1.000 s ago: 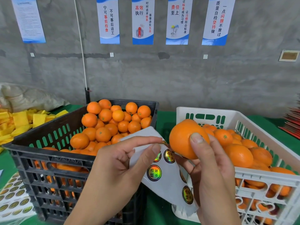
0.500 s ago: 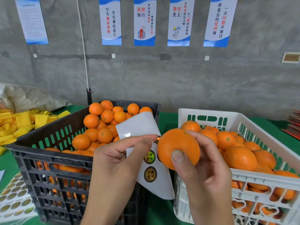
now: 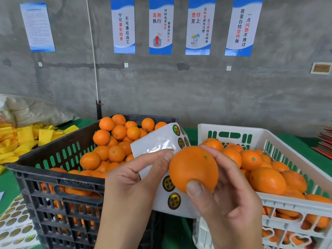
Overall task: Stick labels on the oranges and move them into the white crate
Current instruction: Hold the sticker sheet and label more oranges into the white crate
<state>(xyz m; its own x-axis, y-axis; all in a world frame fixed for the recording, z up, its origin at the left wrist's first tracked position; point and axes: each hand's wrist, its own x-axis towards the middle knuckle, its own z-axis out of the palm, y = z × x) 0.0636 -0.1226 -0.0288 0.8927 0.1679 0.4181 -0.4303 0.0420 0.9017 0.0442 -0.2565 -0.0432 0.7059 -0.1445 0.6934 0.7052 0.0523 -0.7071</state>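
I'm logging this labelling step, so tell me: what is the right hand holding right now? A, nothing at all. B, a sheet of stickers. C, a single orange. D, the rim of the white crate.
C: the right hand has its thumb and fingers curled round one orange, held up in front of the white crate, while the left hand pinches the sticker sheet.

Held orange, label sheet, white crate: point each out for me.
held orange [image 3: 193, 168], head view, middle of its peel.
label sheet [image 3: 154, 144], head view, bare glossy backing.
white crate [image 3: 231, 129], head view, far rim.
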